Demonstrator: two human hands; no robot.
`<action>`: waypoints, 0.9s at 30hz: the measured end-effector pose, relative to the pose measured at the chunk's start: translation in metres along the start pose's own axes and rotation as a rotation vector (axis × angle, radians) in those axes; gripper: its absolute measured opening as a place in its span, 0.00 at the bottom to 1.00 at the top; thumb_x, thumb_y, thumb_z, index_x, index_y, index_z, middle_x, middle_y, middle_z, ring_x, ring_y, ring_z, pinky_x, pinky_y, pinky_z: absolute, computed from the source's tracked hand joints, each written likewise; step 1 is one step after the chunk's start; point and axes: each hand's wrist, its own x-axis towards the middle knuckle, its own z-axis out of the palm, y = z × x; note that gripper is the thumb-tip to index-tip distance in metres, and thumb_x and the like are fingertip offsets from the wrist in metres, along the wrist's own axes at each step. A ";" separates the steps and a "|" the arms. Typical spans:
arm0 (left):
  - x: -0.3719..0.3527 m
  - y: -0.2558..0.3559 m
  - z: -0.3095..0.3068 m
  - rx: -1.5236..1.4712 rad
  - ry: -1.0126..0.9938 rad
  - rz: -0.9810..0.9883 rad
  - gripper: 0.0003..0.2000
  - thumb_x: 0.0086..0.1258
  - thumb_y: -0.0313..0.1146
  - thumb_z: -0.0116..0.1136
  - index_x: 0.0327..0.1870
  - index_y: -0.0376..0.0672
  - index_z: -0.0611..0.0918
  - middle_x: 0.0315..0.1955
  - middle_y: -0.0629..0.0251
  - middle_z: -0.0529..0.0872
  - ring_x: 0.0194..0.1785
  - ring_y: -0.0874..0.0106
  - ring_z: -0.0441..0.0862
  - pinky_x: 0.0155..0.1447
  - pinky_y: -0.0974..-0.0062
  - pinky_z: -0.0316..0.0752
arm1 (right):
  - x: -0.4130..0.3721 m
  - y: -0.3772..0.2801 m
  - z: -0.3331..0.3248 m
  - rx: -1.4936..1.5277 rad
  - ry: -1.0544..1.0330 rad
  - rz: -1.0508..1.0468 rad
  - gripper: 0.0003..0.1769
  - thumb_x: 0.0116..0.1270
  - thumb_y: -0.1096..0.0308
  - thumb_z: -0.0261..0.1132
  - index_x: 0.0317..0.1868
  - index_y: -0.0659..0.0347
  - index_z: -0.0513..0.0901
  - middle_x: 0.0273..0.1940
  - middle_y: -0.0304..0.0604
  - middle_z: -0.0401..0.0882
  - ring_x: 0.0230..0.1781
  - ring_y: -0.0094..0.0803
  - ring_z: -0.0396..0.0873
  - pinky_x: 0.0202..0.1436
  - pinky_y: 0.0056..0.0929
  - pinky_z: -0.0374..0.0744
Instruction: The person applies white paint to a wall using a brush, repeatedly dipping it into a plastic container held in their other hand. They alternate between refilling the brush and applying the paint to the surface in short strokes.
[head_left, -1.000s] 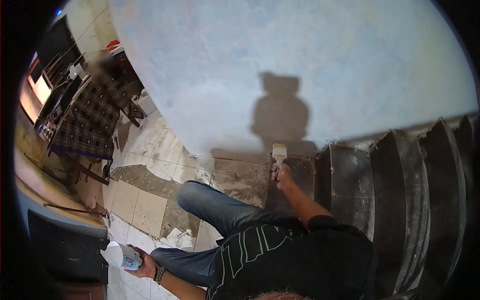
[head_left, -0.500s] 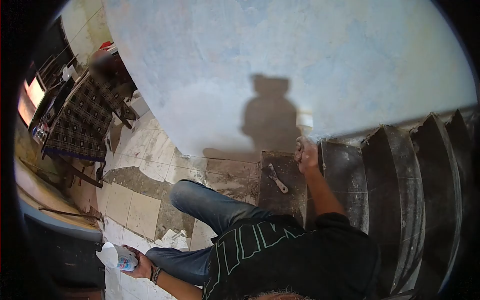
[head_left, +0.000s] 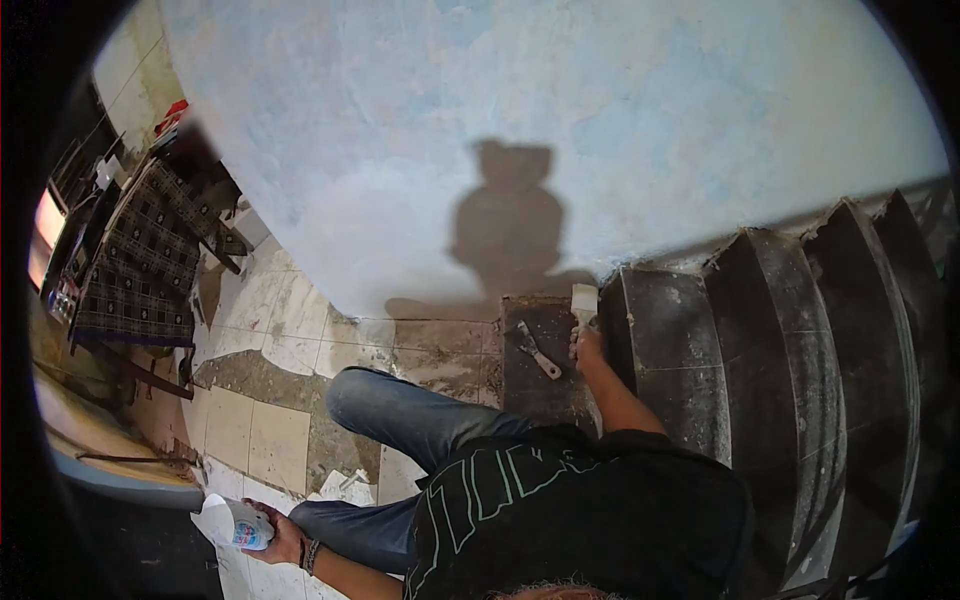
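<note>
My right hand grips a wide brush or scraper with a pale, whitish head, near the foot of the blue-white wall and above the dark step. At the lower left, my left hand is wrapped round a cut white plastic container with a blue and red label. What is inside the container cannot be made out. On the lowest dark step lies a putty knife with a light handle.
Dark stairs rise to the right along the wall. At the left stand a table with a checked cloth and a person, partly visible. Broken tiles cover the floor; white scraps lie near my legs.
My right hand has moved down and slightly left, taking the tool's head from against the wall to its foot by the step. The view has shifted a little; my left hand still holds the container.
</note>
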 end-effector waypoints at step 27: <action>0.005 -0.008 0.000 -0.032 0.021 -0.020 0.36 0.62 0.46 0.57 0.65 0.29 0.64 0.60 0.38 0.70 0.62 0.44 0.70 0.61 0.53 0.72 | -0.036 -0.091 0.002 0.334 -0.139 -0.080 0.10 0.73 0.59 0.52 0.36 0.53 0.74 0.21 0.30 0.69 0.13 0.18 0.60 0.13 0.21 0.57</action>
